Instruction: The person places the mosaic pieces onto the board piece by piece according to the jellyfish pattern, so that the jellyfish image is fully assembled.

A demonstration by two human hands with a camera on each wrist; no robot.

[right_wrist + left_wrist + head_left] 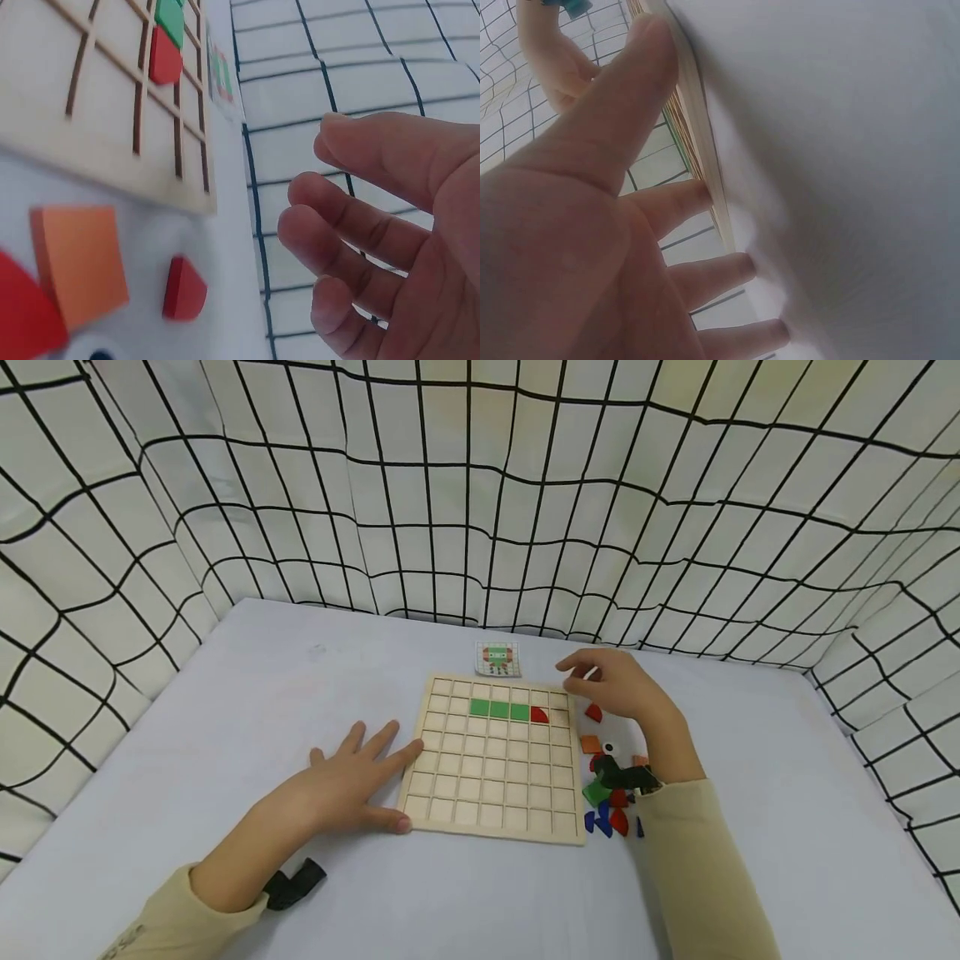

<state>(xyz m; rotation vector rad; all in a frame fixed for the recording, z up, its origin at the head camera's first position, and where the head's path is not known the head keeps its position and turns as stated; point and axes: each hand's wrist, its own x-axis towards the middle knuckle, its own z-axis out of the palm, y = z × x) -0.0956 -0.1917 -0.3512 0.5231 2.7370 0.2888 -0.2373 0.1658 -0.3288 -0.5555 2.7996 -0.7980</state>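
The left hand (352,787), fingers spread wide, touches the board (492,768) mid-frame; the right hand (611,682), fingers loosely bent, holds nothing. A bump from its sleeve (693,852) could scatter the loose pieces (597,792) right of centre.

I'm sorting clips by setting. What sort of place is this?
Probably a small indoor work booth, perhaps for recording: a plain white tabletop, a black-gridded white backdrop on three sides, and a wooden grid board beside loose coloured pieces. The wider room isn't visible.
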